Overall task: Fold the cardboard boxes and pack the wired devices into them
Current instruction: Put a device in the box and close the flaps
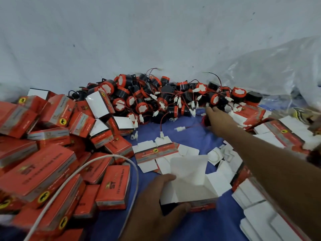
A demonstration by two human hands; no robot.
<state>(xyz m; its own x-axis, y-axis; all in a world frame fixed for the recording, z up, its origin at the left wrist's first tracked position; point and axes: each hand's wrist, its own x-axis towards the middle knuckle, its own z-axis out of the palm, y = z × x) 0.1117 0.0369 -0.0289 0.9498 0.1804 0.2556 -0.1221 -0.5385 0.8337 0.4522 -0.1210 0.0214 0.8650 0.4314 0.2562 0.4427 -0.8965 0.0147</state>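
Observation:
An opened-up cardboard box (pixel 191 181), white inside with a red printed side, sits low in the middle with its top open. My left hand (pixel 156 202) grips its near left wall between thumb and fingers. My right hand (pixel 218 120) is stretched out to the near edge of a pile of wired devices (pixel 156 98), black cylinders with red rims, thin red and black wires and white plugs. Its fingers curl round one black and red device (pixel 205 121) that is mostly hidden under the palm.
Several closed red boxes (pixel 43 162) are heaped on the left, and a white cable (pixel 86 167) arcs over them. Flat unfolded box blanks (pixel 156 152) lie on the blue sheet (pixel 191 133), with more blanks (pixel 260 197) stacked at the right. A clear plastic bag (pixel 278 66) bulges at the back right.

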